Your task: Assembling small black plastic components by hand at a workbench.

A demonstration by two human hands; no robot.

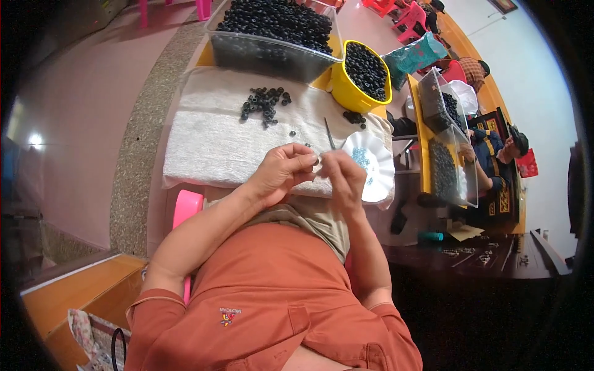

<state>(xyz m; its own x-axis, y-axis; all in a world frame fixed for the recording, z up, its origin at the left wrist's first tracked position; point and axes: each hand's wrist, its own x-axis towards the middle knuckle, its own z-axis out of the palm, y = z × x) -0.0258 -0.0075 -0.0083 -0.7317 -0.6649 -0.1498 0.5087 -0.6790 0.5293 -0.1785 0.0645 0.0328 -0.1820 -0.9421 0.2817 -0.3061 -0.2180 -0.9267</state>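
Over the near edge of the white towel (207,148), my two hands meet with their fingertips almost touching. My left hand (281,172) is closed in a pinch on a small dark bead (317,160). Slightly blurred, my right hand (344,178) is also closed beside it; whatever its fingers hold is too small to make out. A pile of black beads (263,105) lies on the towel beyond my left hand, with a single bead (292,133) closer in. Dark tweezers (329,132) rest just past my right hand. Next to them a white fluted plate (385,162) holds tiny light-blue pieces (360,157).
A clear plastic bin (272,62) of black beads stands at the back, beside a yellow tub (349,99) of more beads. Several loose beads (354,117) lie before the tub. To the right, another person (495,151) sits by a table with clear bins (442,167).
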